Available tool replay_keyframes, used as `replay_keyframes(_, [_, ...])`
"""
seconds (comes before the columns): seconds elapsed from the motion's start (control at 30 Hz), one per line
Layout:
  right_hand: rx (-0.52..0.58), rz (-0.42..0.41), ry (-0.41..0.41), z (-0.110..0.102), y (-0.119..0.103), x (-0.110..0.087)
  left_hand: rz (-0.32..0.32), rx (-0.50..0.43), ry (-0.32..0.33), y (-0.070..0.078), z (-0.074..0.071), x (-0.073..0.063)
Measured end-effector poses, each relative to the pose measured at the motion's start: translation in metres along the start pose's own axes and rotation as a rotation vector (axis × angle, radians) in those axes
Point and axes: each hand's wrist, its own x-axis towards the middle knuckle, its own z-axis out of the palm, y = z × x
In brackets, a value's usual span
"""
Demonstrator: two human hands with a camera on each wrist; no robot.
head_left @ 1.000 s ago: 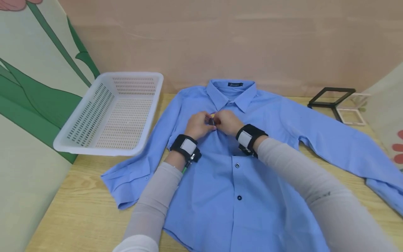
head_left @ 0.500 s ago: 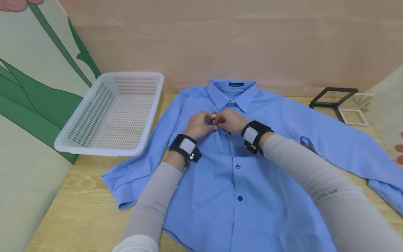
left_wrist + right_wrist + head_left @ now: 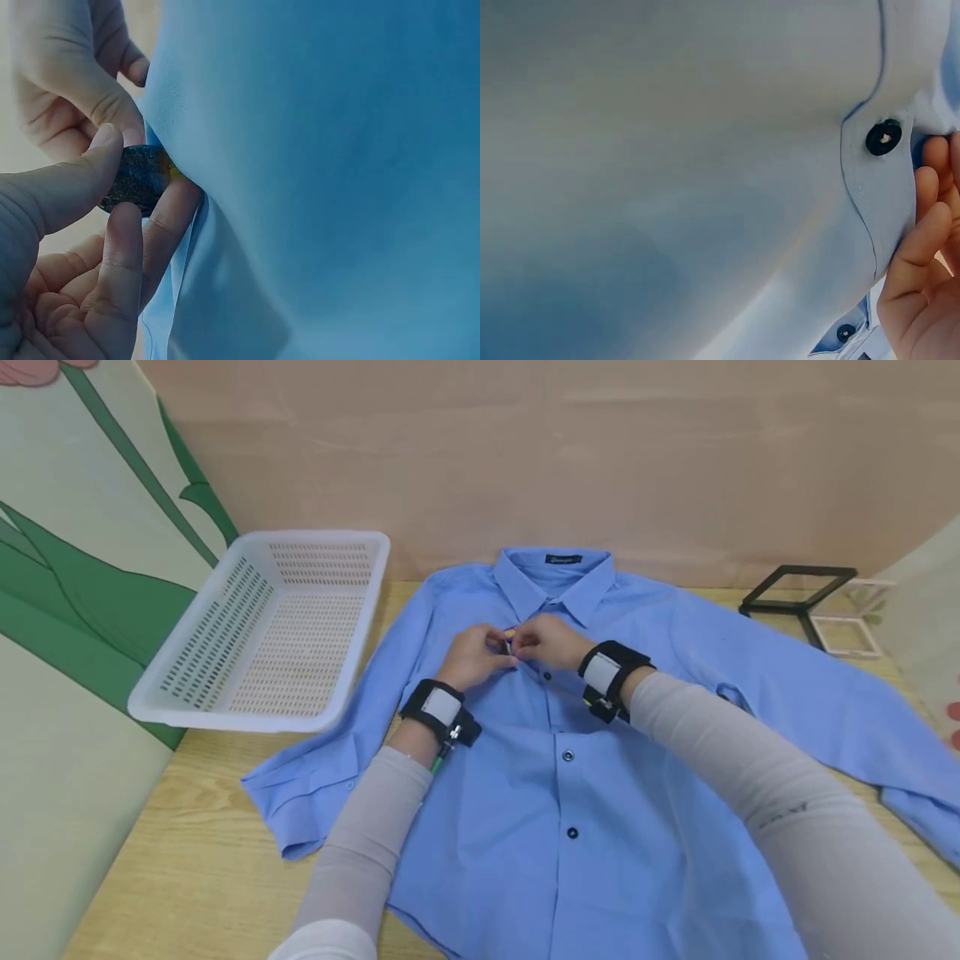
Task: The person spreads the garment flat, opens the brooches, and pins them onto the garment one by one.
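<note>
A light blue button-up shirt (image 3: 495, 827) lies front up, collar toward the back. High on its chest my left hand (image 3: 474, 657) holds a small oval badge (image 3: 139, 180) between thumb and fingers. Its dark back faces the left wrist camera, and a bit of yellow shows at its edge. Close against it, my right hand (image 3: 551, 643) pinches at the badge and shirt cloth with thumb and forefinger; its exact hold is hidden. The cloth is drawn up in folds under both hands. A dark button (image 3: 883, 137) on the placket shows in the right wrist view.
A white perforated plastic basket (image 3: 352, 635) stands at the left, beside one shirt sleeve. Black and pale square frames (image 3: 798, 608) stand at the back right. Wooden table (image 3: 195, 835) shows at the left front, and a draped backdrop rises behind.
My right hand has shifted slightly right, uncovering a shirt button below it. Less of the badge's yellow face shows between the hands. The left hand has stayed in place.
</note>
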Motion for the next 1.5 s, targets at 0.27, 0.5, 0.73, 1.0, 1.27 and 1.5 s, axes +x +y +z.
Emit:
replay_keyframes(0.27, [-0.004, -0.006, 0.019, -0.001, -0.001, -0.001, -0.004, -0.032, -0.017, -0.001, 0.001, 0.002])
replay_keyframes(0.5, [0.048, 0.025, 0.032, 0.002, 0.003, 0.001, 0.023, -0.102, -0.031, -0.001, -0.001, 0.0])
replay_keyframes(0.73, [0.148, 0.055, 0.026, 0.001, 0.01, 0.0, 0.003, -0.201, -0.061, -0.001, -0.002, -0.001])
replay_keyframes(1.0, [0.127, 0.077, 0.044, 0.004, 0.011, 0.001, -0.011, -0.206, -0.07, 0.0, -0.001, 0.0])
replay_keyframes(1.27, [0.098, 0.08, 0.06, 0.007, 0.005, 0.002, -0.002, -0.171, -0.043, 0.001, -0.001, -0.002])
replay_keyframes(1.5, [0.092, 0.138, 0.034, 0.007, 0.001, 0.004, 0.006, -0.136, -0.021, 0.0, 0.001, -0.002])
